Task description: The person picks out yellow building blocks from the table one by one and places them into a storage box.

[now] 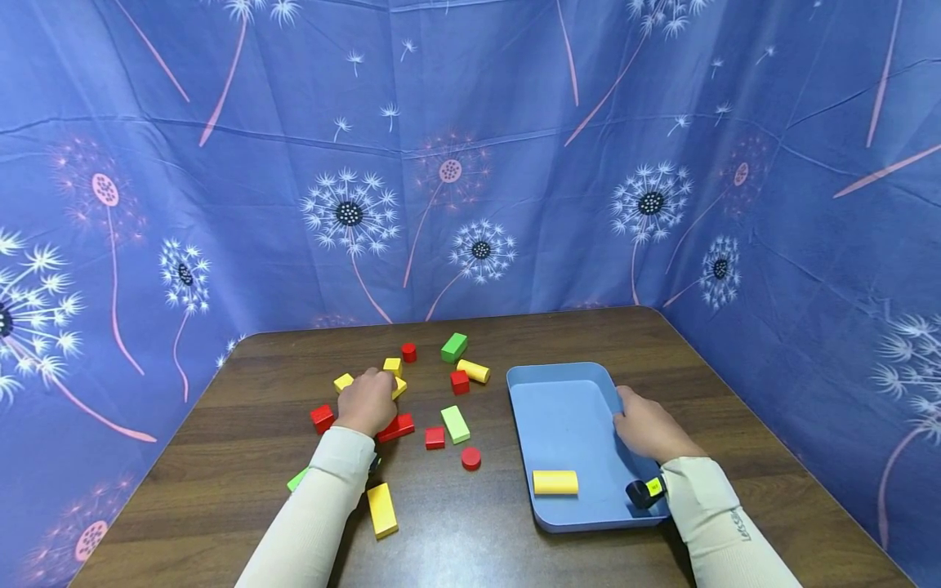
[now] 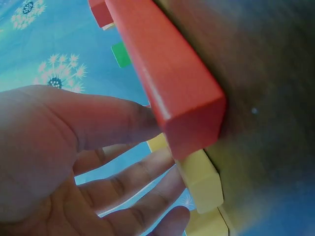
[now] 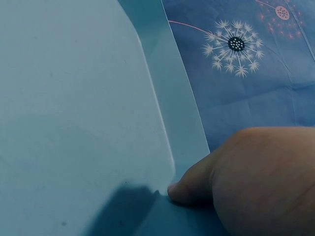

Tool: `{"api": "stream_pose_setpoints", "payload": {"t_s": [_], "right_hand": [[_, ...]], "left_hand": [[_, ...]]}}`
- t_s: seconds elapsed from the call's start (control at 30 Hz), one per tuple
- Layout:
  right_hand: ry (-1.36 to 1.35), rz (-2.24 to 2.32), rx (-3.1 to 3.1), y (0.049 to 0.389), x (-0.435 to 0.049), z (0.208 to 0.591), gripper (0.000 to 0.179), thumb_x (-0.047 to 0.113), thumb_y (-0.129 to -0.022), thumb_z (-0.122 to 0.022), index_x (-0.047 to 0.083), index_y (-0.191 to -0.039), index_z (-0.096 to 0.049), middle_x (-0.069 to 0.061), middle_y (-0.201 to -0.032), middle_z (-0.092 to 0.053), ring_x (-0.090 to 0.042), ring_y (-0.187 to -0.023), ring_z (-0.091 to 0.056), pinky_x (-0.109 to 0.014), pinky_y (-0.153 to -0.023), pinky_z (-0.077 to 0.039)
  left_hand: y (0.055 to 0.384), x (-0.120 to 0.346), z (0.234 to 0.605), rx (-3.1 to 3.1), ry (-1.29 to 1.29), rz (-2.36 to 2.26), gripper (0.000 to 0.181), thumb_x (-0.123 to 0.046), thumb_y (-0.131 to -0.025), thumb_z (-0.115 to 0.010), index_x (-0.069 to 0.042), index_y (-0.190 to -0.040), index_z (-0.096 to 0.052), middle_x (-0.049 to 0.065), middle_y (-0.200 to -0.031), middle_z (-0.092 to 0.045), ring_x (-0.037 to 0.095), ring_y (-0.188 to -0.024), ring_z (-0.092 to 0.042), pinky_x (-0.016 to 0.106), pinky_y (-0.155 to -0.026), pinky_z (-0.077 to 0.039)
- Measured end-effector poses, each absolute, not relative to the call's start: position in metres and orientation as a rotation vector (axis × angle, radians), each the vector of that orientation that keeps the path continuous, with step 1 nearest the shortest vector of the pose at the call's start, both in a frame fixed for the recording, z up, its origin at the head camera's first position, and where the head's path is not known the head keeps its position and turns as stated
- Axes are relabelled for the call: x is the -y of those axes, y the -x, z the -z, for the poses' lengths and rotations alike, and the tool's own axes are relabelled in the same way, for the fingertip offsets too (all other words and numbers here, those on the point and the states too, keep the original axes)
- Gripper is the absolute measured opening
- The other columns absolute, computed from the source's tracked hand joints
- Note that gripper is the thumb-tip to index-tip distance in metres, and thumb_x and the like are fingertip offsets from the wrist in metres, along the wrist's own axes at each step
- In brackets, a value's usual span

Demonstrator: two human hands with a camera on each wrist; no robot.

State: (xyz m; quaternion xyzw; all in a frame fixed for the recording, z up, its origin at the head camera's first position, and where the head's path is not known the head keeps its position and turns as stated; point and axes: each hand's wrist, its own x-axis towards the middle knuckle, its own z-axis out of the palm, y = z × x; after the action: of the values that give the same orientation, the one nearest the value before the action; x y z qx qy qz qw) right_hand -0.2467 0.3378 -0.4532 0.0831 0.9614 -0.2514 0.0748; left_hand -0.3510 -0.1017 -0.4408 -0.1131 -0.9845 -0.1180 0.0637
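Note:
My left hand [image 1: 366,402] is low among the scattered blocks at the left of the table. Its thumb is beside a long red block [image 2: 170,69] in the left wrist view, and the other fingers reach towards a yellow block [image 2: 202,182] behind it. The fingertips are partly hidden there, and no held block shows. My right hand [image 1: 654,429] grips the right wall of a blue tray [image 1: 569,416], its thumb [image 3: 192,184] hooked over the wall onto the inside. Inside the tray, a yellow cylinder [image 1: 555,483] lies on its side near the front.
Around the left hand lie a red cube [image 1: 322,419], a pale green block [image 1: 456,425], a red disc [image 1: 471,459] and a yellow block [image 1: 382,511]. Farther back are a green block [image 1: 454,348] and another yellow cylinder [image 1: 474,371]. A blue patterned cloth [image 1: 515,163] hangs behind the table.

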Motion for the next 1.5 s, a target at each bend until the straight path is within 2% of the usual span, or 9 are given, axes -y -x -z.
{"api": "stream_pose_setpoints", "payload": {"t_s": [0.23, 0.5, 0.9, 1.33, 1.5], "right_hand": [[-0.263, 0.759, -2.879, 0.246, -0.338, 0.454, 0.058, 0.014, -0.106, -0.04, -0.006, -0.158, -0.024, -0.036, -0.154, -0.041, -0.057, -0.135, -0.048, -0.073, -0.095, -0.047], [-0.272, 0.75, -2.877, 0.245, -0.338, 0.455, 0.058, 0.015, -0.106, -0.04, -0.006, -0.157, -0.024, -0.036, -0.154, -0.04, -0.058, -0.136, -0.047, -0.072, -0.097, -0.046], [-0.267, 0.756, -2.887, 0.244, -0.336, 0.455, 0.057, 0.014, -0.106, -0.041, -0.007, -0.157, -0.026, -0.036, -0.152, -0.042, -0.057, -0.135, -0.048, -0.072, -0.096, -0.047], [-0.224, 0.742, -2.918, 0.247, -0.339, 0.456, 0.057, 0.014, -0.105, -0.04, -0.009, -0.156, -0.026, -0.037, -0.152, -0.043, -0.056, -0.134, -0.049, -0.07, -0.097, -0.048], [-0.229, 0.749, -2.908, 0.247, -0.339, 0.455, 0.058, 0.015, -0.106, -0.04, -0.008, -0.157, -0.024, -0.037, -0.153, -0.041, -0.057, -0.135, -0.048, -0.071, -0.096, -0.048]], "left_hand": [[0.352, 0.102, 0.443, 2.991, 0.327, 0.365, 0.032, -0.001, -0.083, -0.073, -0.011, -0.113, -0.077, 0.009, -0.097, -0.066, 0.027, -0.081, -0.065, 0.049, -0.066, -0.057], [0.357, 0.105, 0.45, 2.978, 0.329, 0.377, 0.032, -0.002, -0.081, -0.073, -0.011, -0.111, -0.075, 0.01, -0.1, -0.07, 0.027, -0.082, -0.067, 0.05, -0.064, -0.057], [0.356, 0.105, 0.451, 2.979, 0.343, 0.407, 0.03, -0.002, -0.084, -0.074, -0.01, -0.113, -0.075, 0.011, -0.105, -0.07, 0.029, -0.09, -0.069, 0.051, -0.072, -0.059], [0.352, 0.103, 0.442, 2.867, 0.399, 0.382, 0.039, 0.005, -0.077, -0.072, -0.012, -0.112, -0.075, 0.012, -0.1, -0.069, 0.033, -0.085, -0.07, 0.051, -0.065, -0.056], [0.352, 0.101, 0.44, 2.866, 0.398, 0.41, 0.042, 0.006, -0.077, -0.07, -0.012, -0.115, -0.074, 0.012, -0.104, -0.069, 0.035, -0.089, -0.07, 0.057, -0.067, -0.055]]}}
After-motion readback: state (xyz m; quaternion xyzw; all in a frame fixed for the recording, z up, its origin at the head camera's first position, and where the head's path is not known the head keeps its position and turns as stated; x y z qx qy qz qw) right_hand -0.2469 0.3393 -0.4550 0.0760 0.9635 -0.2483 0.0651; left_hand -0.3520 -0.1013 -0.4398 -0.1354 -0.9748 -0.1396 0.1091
